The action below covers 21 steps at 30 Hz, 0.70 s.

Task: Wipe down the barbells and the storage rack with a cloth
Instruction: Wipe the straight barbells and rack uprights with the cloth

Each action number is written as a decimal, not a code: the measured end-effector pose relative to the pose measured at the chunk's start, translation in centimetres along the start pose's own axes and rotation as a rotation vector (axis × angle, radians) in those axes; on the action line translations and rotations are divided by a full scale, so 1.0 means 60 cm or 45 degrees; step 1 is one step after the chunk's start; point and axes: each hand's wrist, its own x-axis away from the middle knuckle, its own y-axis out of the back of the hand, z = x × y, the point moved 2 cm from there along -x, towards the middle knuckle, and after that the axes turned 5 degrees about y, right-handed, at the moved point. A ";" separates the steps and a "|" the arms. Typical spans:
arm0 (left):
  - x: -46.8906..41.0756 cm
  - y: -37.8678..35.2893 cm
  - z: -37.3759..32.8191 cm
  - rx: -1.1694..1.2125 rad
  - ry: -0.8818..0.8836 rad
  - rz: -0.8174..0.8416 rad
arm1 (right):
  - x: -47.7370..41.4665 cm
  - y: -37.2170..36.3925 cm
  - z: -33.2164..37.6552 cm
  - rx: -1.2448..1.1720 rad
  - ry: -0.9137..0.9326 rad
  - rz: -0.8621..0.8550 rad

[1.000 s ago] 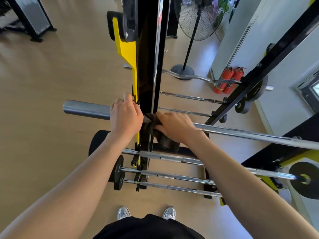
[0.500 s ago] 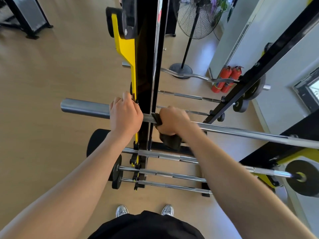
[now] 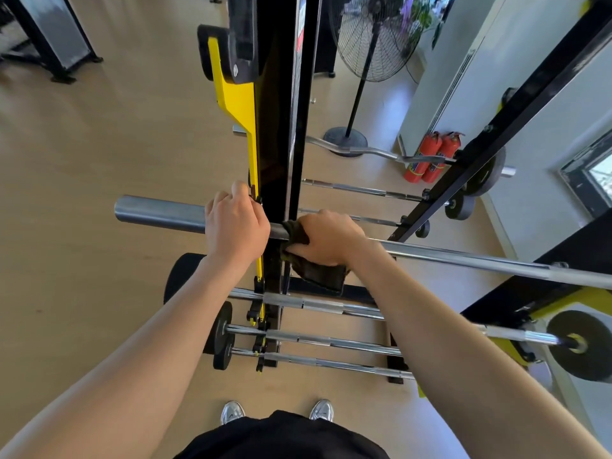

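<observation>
Head view: my left hand [image 3: 236, 226] grips the bar [image 3: 159, 215], my right hand [image 3: 328, 238] clamps the cloth [image 3: 318, 274] round it; I judge the bars [image 3: 331, 306] below my hands and the rack [image 3: 275, 127] are unwiped.

A black garment [image 3: 281, 437] is worn, seen at the bottom centre of the frame. Just above it, a pair of shiny silver shoes [image 3: 233, 413] is seen. Both forearms [image 3: 139, 359] are bare.

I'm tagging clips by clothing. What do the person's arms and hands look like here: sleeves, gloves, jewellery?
The left arm and right arm are bare to the frame edge, no sleeves in view. The left hand and right hand wear no gloves; no watch, ring or band shows.
</observation>
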 end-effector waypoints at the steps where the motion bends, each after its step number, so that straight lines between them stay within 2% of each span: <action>1: 0.000 0.000 -0.001 -0.002 0.006 0.002 | 0.023 -0.015 -0.002 0.168 0.093 -0.246; 3: 0.000 0.000 -0.001 0.002 0.012 0.008 | 0.073 -0.048 -0.023 0.368 0.236 -0.541; 4: 0.000 0.001 0.000 0.009 0.009 0.010 | 0.086 -0.056 -0.038 0.392 0.251 -0.586; 7: 0.001 0.001 0.001 0.022 0.006 0.002 | 0.090 -0.026 -0.036 0.282 0.042 -0.425; 12: 0.003 -0.003 0.001 0.024 0.011 -0.009 | 0.034 0.024 -0.019 -0.134 -0.422 -0.094; 14: 0.003 -0.003 0.000 0.011 0.016 -0.007 | 0.029 0.017 -0.013 -0.169 -0.513 -0.120; 16: 0.002 -0.003 -0.002 0.009 0.025 -0.006 | 0.044 -0.004 0.008 -0.039 -0.402 -0.370; 18: 0.002 -0.002 -0.002 0.002 0.036 -0.013 | 0.072 -0.026 0.025 0.123 -0.107 -0.569; 19: 0.003 -0.001 -0.003 -0.006 0.036 -0.016 | 0.083 -0.024 0.013 0.145 -0.055 -0.550; 20: 0.003 -0.001 -0.003 -0.009 0.035 -0.017 | 0.091 -0.018 -0.011 0.116 -0.105 -0.490; 21: 0.003 -0.001 -0.002 -0.006 0.034 -0.014 | 0.099 -0.009 -0.039 0.078 -0.251 -0.407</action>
